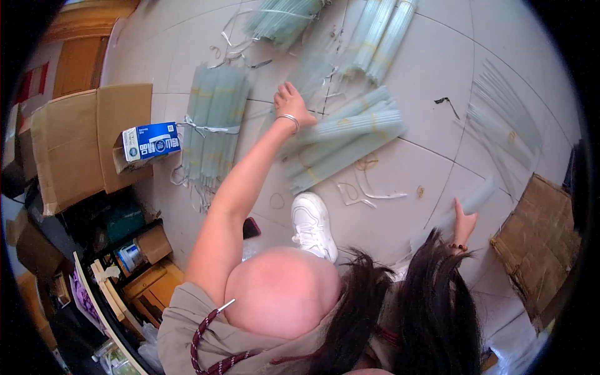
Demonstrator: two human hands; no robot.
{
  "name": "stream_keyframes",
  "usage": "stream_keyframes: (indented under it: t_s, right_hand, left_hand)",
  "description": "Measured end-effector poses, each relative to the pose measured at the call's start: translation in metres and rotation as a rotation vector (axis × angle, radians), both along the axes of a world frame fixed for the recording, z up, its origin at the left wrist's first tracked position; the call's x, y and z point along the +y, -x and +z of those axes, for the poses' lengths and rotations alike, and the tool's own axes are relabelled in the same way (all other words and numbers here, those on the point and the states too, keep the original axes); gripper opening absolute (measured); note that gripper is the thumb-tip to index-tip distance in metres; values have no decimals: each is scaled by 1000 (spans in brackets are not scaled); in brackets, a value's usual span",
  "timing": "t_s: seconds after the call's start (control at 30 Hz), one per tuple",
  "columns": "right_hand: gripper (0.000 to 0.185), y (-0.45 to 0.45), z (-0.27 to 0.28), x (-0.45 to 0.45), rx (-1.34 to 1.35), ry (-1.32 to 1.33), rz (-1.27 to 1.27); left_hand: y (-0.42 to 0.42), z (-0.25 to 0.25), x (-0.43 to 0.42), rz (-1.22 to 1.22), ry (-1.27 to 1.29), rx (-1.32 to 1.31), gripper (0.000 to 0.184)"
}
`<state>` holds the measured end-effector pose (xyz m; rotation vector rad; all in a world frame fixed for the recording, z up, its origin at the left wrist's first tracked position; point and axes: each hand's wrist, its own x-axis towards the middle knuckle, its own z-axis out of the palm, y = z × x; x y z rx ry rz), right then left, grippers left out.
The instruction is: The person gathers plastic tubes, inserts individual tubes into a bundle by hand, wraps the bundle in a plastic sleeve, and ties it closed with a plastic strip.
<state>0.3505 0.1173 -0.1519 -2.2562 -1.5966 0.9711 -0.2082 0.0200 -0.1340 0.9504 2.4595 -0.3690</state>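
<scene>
My left hand point(294, 106), with a silver bangle at the wrist, reaches out over the tiled floor. Its fingers are apart, next to loose pale-green translucent strips point(310, 78) and the near end of several strip bundles point(356, 128) held with yellow rubber bands. Off to the right, my right hand point(464, 224), wearing a beaded bracelet, is closed around a roll of the same clear strips point(478, 197). Hair partly covers that arm. Beside my left forearm lies a large bundle point(215, 119) tied with a white strap.
More bundles point(381, 37) lie at the top. Loose strips point(503, 119) fan out at right, near flattened cardboard point(534, 240). Rubber bands and white straps point(359, 197) are scattered about. Cardboard boxes point(69, 147) and a blue-white carton point(150, 142) stand left. A phone point(251, 228) lies near my white shoe point(310, 222).
</scene>
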Motion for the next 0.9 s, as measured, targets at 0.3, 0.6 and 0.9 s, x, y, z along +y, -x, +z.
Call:
stream_keyframes:
  t_s: [0.3, 0.6, 0.9]
  right_hand:
    - [70, 2, 0, 1, 64, -4, -10]
    - [73, -14, -19, 3, 79, -36, 28]
    - [76, -12, -15, 12, -40, 11, 65]
  left_hand:
    - [12, 8, -1, -3, 10, -72, 146]
    - [15, 4, -8, -56, -165, 168, 92]
    - [80, 9, -24, 32, -165, 114, 51]
